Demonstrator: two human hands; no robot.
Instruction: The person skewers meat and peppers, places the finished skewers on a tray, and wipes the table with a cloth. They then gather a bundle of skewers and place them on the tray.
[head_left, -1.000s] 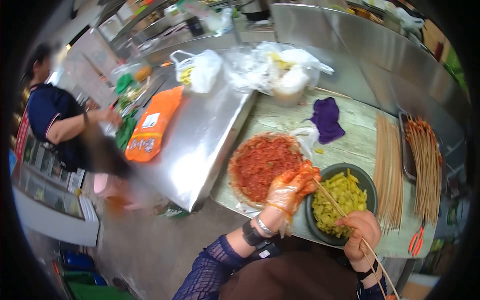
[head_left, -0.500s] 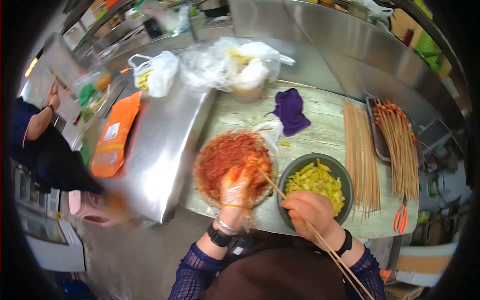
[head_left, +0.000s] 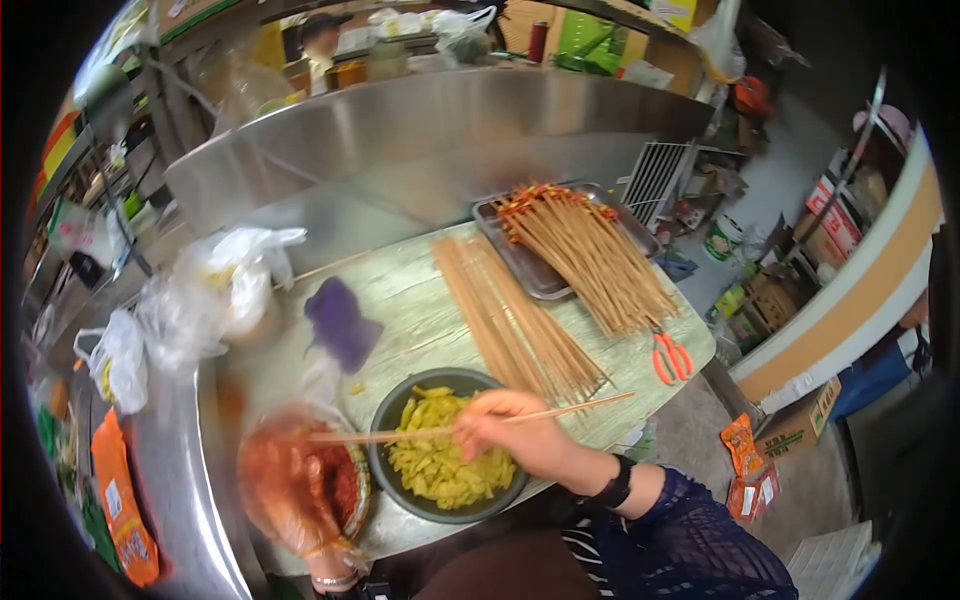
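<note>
Your right hand (head_left: 510, 430) is bare and pinches at least one pale, thin wooden skewer (head_left: 395, 436) near its middle, above the round dark-grey bowl (head_left: 470, 380) of soft yellow-green cut pieces (head_left: 440, 492). The skewer lies almost level, its left end over the round bowl (head_left: 364, 505) of wet, chunky red mixture (head_left: 345, 478). Your left hand (head_left: 300, 505), in a clear plastic glove smeared with red, is at that mixture; it is blurred, so you cannot tell whether its fingers are spread or closed on something. Expect the skewer to be very light and fairly stiff, yet likely to snap if bent hard; a dry pinch on the bare shaft, away from the tip, should keep it steady. The red mixture looks soft, and the coated glove is probably slippery, so wood gripped there may slide. Beyond the grey bowl, a loose fan of bare pale sticks (head_left: 510, 320) lies on the pale-green desk (head_left: 400, 275), beside a dark metal tray (head_left: 545, 288) bearing red-tipped skewers (head_left: 600, 265).
</note>
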